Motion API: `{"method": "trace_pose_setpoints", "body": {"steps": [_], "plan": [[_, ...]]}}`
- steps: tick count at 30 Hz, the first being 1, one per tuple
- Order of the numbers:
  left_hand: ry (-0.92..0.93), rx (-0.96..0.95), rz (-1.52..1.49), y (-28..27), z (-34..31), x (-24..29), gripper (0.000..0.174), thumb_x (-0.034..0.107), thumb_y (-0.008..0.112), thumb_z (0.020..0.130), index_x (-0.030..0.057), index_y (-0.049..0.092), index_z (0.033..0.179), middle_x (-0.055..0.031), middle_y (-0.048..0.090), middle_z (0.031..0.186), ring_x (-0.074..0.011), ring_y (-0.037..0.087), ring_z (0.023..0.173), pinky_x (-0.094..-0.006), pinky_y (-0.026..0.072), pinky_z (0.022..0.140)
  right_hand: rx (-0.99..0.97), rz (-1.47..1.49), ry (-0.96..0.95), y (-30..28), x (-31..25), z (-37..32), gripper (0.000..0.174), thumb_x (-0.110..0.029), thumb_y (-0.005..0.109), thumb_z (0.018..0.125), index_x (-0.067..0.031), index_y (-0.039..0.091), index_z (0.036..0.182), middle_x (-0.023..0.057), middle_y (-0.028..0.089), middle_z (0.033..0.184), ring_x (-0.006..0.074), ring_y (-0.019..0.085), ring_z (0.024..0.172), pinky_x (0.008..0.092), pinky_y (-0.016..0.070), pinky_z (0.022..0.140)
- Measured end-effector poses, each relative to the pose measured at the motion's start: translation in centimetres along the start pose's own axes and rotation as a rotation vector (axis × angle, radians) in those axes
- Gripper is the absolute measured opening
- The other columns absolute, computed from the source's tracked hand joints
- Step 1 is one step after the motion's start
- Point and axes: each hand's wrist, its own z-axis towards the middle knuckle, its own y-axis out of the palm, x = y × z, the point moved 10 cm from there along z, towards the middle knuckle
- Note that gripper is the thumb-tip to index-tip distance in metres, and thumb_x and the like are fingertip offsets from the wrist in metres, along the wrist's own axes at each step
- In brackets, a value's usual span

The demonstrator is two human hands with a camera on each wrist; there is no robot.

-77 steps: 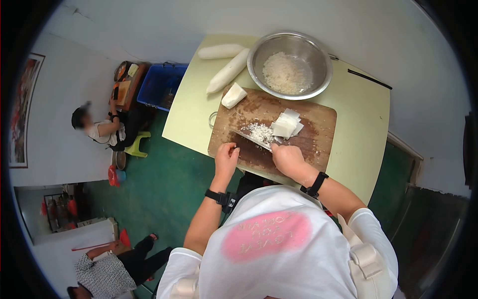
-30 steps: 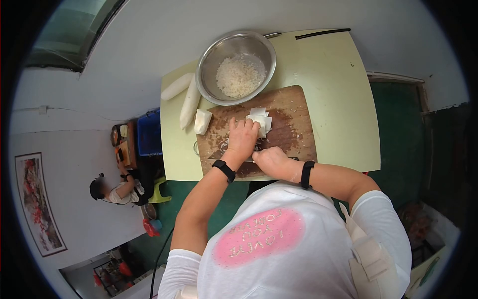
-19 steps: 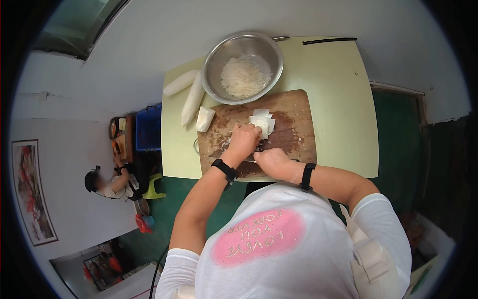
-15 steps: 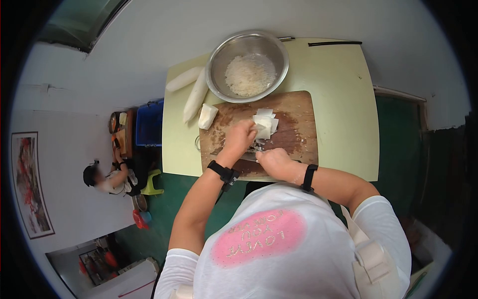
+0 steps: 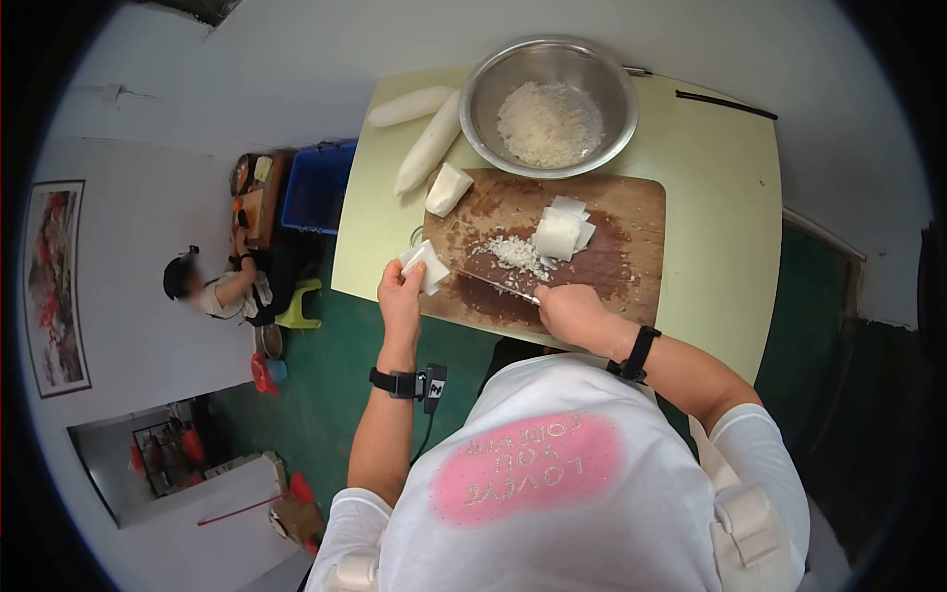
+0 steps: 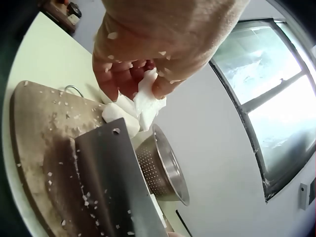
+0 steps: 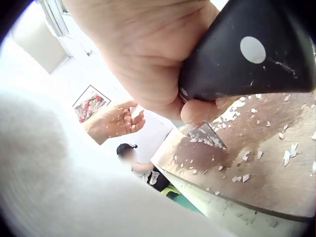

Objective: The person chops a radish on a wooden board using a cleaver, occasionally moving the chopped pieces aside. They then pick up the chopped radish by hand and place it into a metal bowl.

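Between its thumb and fingers my left hand point(image 5: 400, 301) pinches a few thin white radish slices point(image 5: 430, 268), raised off the cutting board's left edge. My right hand point(image 5: 574, 316) grips the black handle point(image 7: 237, 54) of a cleaver point(image 6: 111, 173), whose wide blade lies low over the wooden cutting board point(image 5: 641, 276). Finely chopped radish point(image 5: 517, 254) is heaped just beyond the blade, and bits cling to the left hand. A stack of slices point(image 5: 560, 235) sits on the board to the right of the heap. At the board's far left corner lies a cut radish chunk point(image 5: 449, 189).
Behind the board stands a steel colander bowl point(image 5: 473, 128) holding chopped white bits. Two whole white radishes point(image 5: 429, 153) lie left of it on the pale green table point(image 5: 720, 197). A black rod point(image 5: 725, 103) lies at the back right. Another person point(image 5: 222, 291) sits at far left.
My left hand has gone from the slice stack to the left, taking some slices with it. The right hand keeps the cleaver near the board's front. The head view has shifted.
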Motion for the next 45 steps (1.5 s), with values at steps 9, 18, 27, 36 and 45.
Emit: {"method": "trace_pose_setpoints", "body": {"steps": [9,18,27,36,45], "plan": [[-0.195,-0.274,0.092,3.6,-2.0,-5.4,0.024,0.012,0.062,0.088,0.0001,0.061,0.108,-0.0037,0.065,0.093,-0.0108,0.061,0.078,-0.0237,0.0497,0.068,0.137,-0.042,0.134,-3.8,3.1,2.0,0.012,-0.011,0.055,0.082,-0.0003,0.059,0.080,0.0220,0.064,0.071,0.0393,0.064,0.070,0.0495,0.0505,0.063],[0.296,-0.415,0.832,9.2,-0.3,-3.9,0.029,0.012,0.066,0.078,0.0003,0.060,0.105,-0.0169,0.063,0.097,-0.0302,0.062,0.087,-0.0370,0.0490,0.078,0.148,-0.025,0.215,-3.1,3.5,1.4,0.012,-0.012,0.055,0.083,-0.0005,0.058,0.082,0.0225,0.063,0.071,0.0412,0.063,0.071,0.0505,0.0495,0.064],[0.079,-0.219,0.390,7.2,-0.6,-4.5,0.031,0.020,0.055,0.092,0.0018,0.058,0.117,-0.0137,0.060,0.114,-0.0298,0.058,0.105,-0.0388,0.0474,0.089,0.022,0.734,0.341,-1.7,5.1,0.5,0.017,-0.018,0.054,0.086,-0.0012,0.055,0.083,0.0100,0.060,0.062,0.0197,0.057,0.048,0.0344,0.0459,0.047],[-0.488,-0.385,-1.091,13.1,-0.5,-2.6,0.073,0.059,0.013,0.097,0.0038,0.037,0.140,-0.0132,0.043,0.141,-0.0309,0.039,0.131,-0.0468,0.0250,0.113,-0.298,1.627,0.356,-0.1,2.3,0.9,0.015,-0.019,0.052,0.093,-0.0060,0.050,0.101,-0.0003,0.054,0.060,0.0062,0.045,0.041,0.0209,0.0375,0.038],[-0.511,-0.500,-1.188,15.2,-4.3,0.7,0.067,0.053,0.016,0.100,0.0010,0.038,0.137,-0.0162,0.042,0.142,-0.0317,0.039,0.132,-0.0478,0.0269,0.113,-0.156,1.678,0.369,-2.4,1.6,3.3,0.014,-0.018,0.051,0.094,-0.0056,0.052,0.102,0.0003,0.054,0.063,0.0078,0.046,0.043,0.0223,0.0393,0.039]]}}
